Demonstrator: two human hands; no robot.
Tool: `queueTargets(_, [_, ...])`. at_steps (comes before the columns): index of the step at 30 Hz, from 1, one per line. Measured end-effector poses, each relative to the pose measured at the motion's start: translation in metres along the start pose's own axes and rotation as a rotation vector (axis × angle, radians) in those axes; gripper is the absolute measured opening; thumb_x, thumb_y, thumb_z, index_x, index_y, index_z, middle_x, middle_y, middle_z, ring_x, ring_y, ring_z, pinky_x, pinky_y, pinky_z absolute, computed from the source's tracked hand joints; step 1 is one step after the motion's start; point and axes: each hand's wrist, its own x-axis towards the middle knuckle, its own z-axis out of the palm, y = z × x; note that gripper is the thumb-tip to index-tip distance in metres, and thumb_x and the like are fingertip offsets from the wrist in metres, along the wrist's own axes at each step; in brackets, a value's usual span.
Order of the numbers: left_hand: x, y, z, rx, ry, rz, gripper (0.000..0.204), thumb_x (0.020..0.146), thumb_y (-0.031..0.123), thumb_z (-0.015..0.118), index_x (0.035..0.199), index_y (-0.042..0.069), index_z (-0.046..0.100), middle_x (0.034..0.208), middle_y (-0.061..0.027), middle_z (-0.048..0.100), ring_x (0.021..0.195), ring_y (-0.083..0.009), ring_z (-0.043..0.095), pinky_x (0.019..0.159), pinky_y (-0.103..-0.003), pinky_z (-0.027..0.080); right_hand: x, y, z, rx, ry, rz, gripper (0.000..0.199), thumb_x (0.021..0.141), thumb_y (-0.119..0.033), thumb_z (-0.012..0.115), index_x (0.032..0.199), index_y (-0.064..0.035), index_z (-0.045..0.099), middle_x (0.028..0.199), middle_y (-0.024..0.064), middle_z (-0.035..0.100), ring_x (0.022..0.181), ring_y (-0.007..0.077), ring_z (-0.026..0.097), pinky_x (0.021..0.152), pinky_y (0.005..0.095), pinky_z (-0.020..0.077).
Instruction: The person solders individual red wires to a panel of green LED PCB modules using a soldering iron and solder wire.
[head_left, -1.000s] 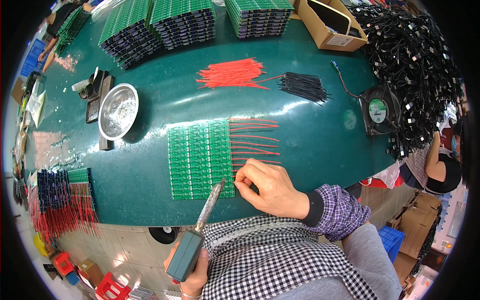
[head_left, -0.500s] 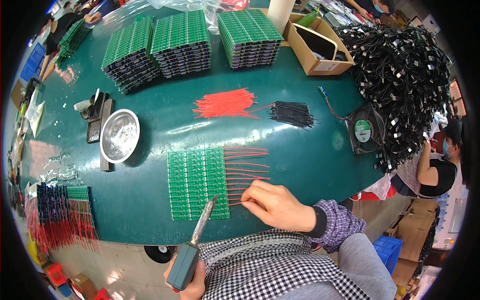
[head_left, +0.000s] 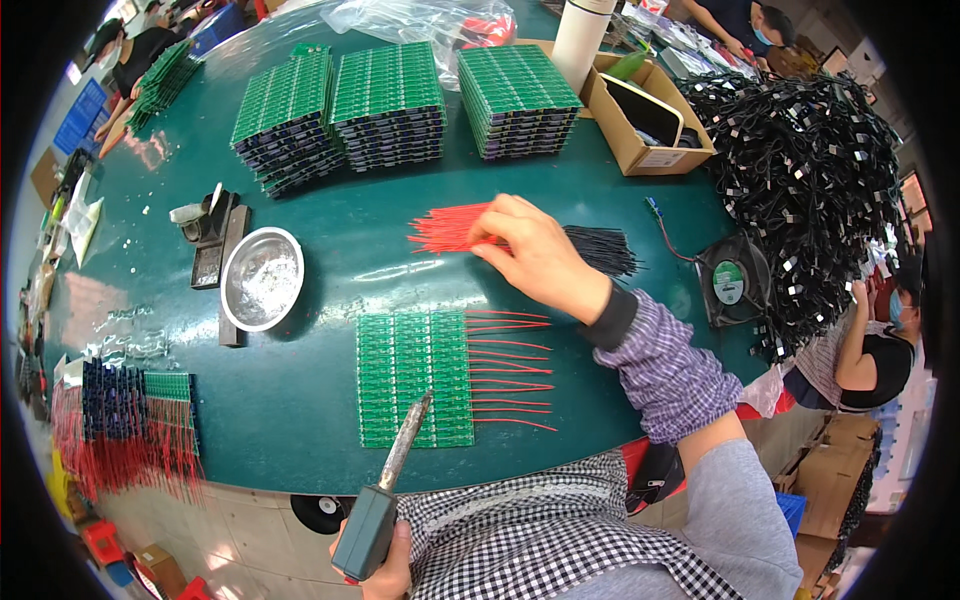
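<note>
My left hand (head_left: 398, 560) grips the dark green handle of a soldering iron (head_left: 403, 445) at the lower edge. The iron's tip lies over the lower right part of a green circuit board panel (head_left: 400, 380). Several red wires (head_left: 512, 388) stick out to the right from the panel's right edge. My right hand (head_left: 535, 255) is over the right end of a pile of loose red wires (head_left: 445, 228), its thumb and fingers pinched on the wires there. How many are between the fingertips is hidden. Partly behind this hand lies a bundle of black wires (head_left: 603, 250).
Stacks of green panels (head_left: 390, 90) stand at the back. A metal bowl (head_left: 262, 280) and an iron stand (head_left: 210, 235) are on the left, wired boards (head_left: 125, 410) at the near left edge. Rightward are a cardboard box (head_left: 650, 155), a fan (head_left: 730, 280) and heaped black cables (head_left: 800, 190).
My right hand has left the wire at the panel's lower right edge and moved up and away to the red pile. My left hand and the iron stay nearly in place. The view has shifted slightly.
</note>
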Motion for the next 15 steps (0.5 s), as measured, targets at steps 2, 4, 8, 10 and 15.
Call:
queueTargets(2, [-0.001,0.001,-0.001,-0.013,0.002,0.042,0.047,0.08,-0.003,0.076,0.125,-0.005,0.061,0.117,-0.0147,0.067,0.105,-0.0241,0.065,0.093,-0.036,0.052,0.011,0.011,0.015,-0.148,0.055,-0.174,0.009,0.086,-0.009,0.072,0.089,-0.0037,0.066,0.091,0.0075,0.056,0.088,0.0268,0.058,0.077,0.0389,0.0485])
queueTargets(4, [-0.005,-0.005,-0.003,-0.006,0.035,0.048,0.047,0.08,-0.003,0.076,0.125,-0.005,0.061,0.117,-0.0152,0.067,0.105,-0.0241,0.065,0.093,-0.036,0.052,0.014,0.014,0.025,-0.129,0.002,-0.134,0.01,0.084,-0.009,0.073,0.088,-0.0051,0.065,0.092,0.0067,0.055,0.093,0.0271,0.055,0.081,0.04,0.0468])
queueTargets(8, [-0.01,-0.002,-0.004,0.01,0.098,-0.007,0.046,0.081,-0.002,0.076,0.124,-0.006,0.062,0.118,-0.0157,0.068,0.105,-0.024,0.065,0.094,-0.037,0.052,0.016,0.024,0.032,-0.181,0.005,-0.154,0.015,0.081,-0.008,0.074,0.084,-0.0063,0.06,0.093,0.0075,0.054,0.092,0.0288,0.054,0.08,0.0421,0.0466])
queueTargets(10, [-0.011,0.006,-0.002,0.029,0.091,-0.029,0.044,0.081,-0.003,0.076,0.123,-0.005,0.063,0.117,-0.0151,0.068,0.104,-0.0231,0.066,0.092,-0.036,0.052,0.017,0.025,0.032,-0.216,0.043,-0.19,0.014,0.082,-0.008,0.073,0.085,-0.0061,0.059,0.093,0.0078,0.054,0.093,0.029,0.054,0.079,0.042,0.0462])
queueTargets(15, [-0.011,0.011,-0.007,0.006,0.059,-0.052,0.041,0.081,-0.005,0.075,0.121,-0.004,0.065,0.114,-0.0137,0.069,0.101,-0.0214,0.066,0.089,-0.035,0.054,0.008,-0.016,0.021,-0.129,0.124,-0.212,0.013,0.09,-0.008,0.066,0.097,-0.0046,0.055,0.09,0.0113,0.06,0.086,0.0337,0.059,0.075,0.0446,0.0461])
